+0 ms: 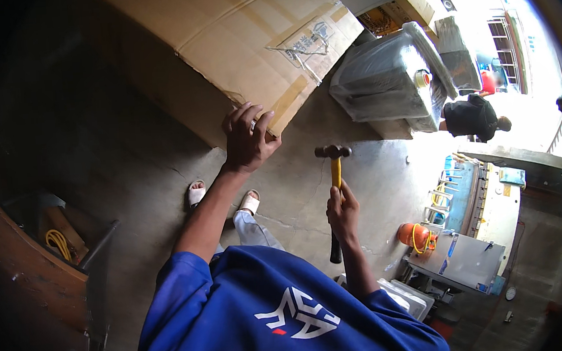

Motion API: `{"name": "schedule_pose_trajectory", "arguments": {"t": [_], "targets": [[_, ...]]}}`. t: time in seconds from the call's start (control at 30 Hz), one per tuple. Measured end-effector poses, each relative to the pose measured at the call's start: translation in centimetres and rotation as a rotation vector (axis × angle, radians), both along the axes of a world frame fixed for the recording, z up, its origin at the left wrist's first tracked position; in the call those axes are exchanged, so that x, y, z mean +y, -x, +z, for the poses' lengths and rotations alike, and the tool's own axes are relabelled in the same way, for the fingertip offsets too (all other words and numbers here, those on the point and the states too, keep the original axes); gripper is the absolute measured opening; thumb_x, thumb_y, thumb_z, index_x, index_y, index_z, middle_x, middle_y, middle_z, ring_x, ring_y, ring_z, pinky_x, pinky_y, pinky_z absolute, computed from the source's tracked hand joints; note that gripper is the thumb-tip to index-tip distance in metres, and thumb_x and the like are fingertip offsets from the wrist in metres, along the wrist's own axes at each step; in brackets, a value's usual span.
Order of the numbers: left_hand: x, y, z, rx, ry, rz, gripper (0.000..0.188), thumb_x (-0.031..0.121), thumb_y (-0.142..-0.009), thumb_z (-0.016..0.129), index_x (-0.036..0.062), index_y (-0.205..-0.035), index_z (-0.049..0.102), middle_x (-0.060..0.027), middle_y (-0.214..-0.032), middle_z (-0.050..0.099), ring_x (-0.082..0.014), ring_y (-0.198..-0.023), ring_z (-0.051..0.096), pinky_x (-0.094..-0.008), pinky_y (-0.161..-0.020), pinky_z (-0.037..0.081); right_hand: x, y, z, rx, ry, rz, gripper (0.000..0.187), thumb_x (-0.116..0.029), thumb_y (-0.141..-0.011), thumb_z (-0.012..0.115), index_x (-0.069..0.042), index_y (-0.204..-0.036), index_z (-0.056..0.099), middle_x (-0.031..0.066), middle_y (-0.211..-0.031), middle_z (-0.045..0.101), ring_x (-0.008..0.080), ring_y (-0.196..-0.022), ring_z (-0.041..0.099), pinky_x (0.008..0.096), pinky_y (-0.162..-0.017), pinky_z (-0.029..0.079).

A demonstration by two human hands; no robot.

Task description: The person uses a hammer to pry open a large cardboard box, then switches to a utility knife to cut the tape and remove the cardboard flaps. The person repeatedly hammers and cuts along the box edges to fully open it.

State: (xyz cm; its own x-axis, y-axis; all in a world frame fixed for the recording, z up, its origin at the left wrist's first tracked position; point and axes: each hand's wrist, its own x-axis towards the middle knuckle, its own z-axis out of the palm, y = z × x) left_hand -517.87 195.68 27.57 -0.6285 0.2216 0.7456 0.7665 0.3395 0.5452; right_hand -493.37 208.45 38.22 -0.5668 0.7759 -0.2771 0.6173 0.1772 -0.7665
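Observation:
A large brown cardboard box point(237, 40) fills the upper middle of the head view, its taped lower corner turned toward me. My left hand point(249, 137) rests on that corner, fingers bent over the edge and thumb along the side. To its right, my right hand point(344, 213) is closed around the handle of a hammer point(335, 171). The handle is yellow above and black below, and the dark metal head points up, away from me. Between hammer and box there is a gap.
Beyond the box stands a bulky plastic-wrapped item point(386, 81). A person in dark clothes point(471, 117) is farther right. An orange gas cylinder point(414, 236) stands by a metal bench point(462, 260). At left, a brown curved panel point(30, 261) and a yellow coiled hose point(57, 244) lie in shadow.

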Motion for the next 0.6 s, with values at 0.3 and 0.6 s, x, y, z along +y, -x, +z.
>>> {"name": "schedule_pose_trajectory", "arguments": {"t": [0.3,0.6], "targets": [[0.4,0.0,-0.6,0.121,-0.03,0.083,0.073,0.025,-0.062,0.094,0.0181,-0.122,0.052,-0.0052,-0.12,0.054,-0.0289,-0.12,0.053,-0.0461,-0.1,0.042,-1.4,-4.4,-2.0,0.001,0.205,-0.124,0.036,-0.022,-0.108,0.057,-0.002,-0.137,0.06,-0.0078,-0.066,0.045,0.0014,-0.055,0.042,0.0223,-0.048,0.034],[0.5,-0.9,0.4,0.036,0.019,0.138,0.075,0.025,-0.064,0.094,0.0147,-0.123,0.049,-0.009,-0.121,0.051,-0.0322,-0.115,0.053,-0.0494,-0.097,0.045,0.5,-6.9,-5.1,0.013,0.131,0.002,0.036,-0.023,-0.109,0.055,-0.005,-0.139,0.056,-0.0084,-0.061,0.043,0.0022,-0.047,0.04,0.0222,-0.041,0.033]]}}
